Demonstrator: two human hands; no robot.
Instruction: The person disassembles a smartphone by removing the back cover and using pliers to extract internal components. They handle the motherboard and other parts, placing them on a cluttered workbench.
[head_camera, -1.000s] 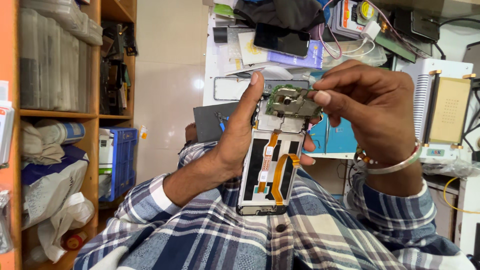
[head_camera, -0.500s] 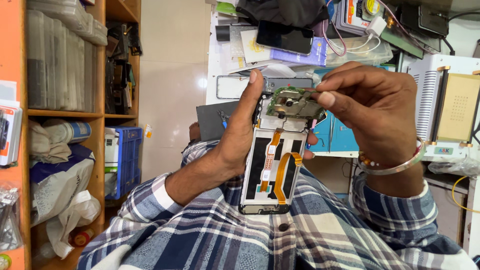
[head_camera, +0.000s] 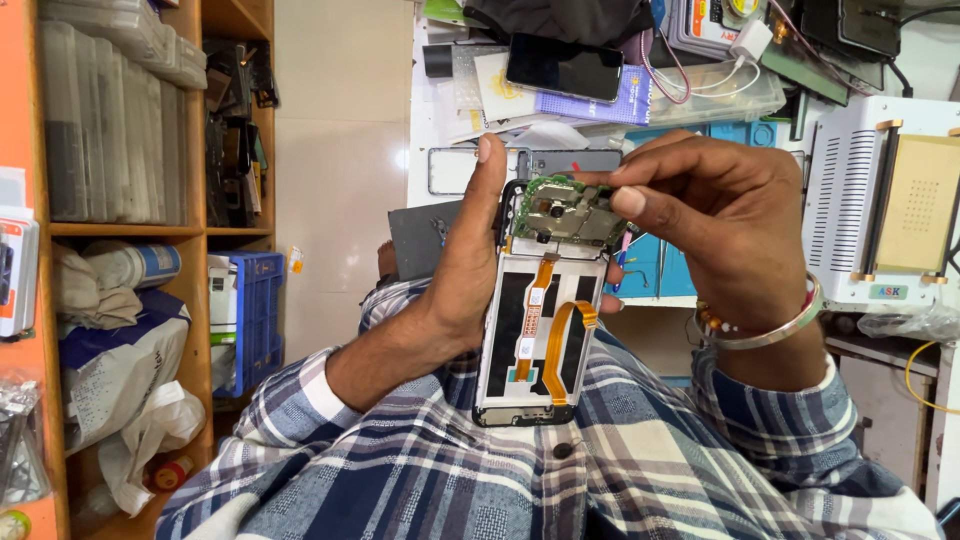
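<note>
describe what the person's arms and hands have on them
Both arms wear blue, white and dark plaid shirt sleeves, pushed back from the wrists. The right wrist carries a plain silver metal bangle and a thin beaded thread bracelet. The left hand and right hand are bare, ungloved.

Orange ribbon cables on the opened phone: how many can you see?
2. A straight ribbon cable runs down the left of the phone; a curved ribbon cable arcs beside it on the right. Others may hide under the circuit board.

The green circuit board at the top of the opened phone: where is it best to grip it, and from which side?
Probably by its bare right edge, from the right, as the right hand pinches the green circuit board. The left hand covers the opened phone on the left.
</note>
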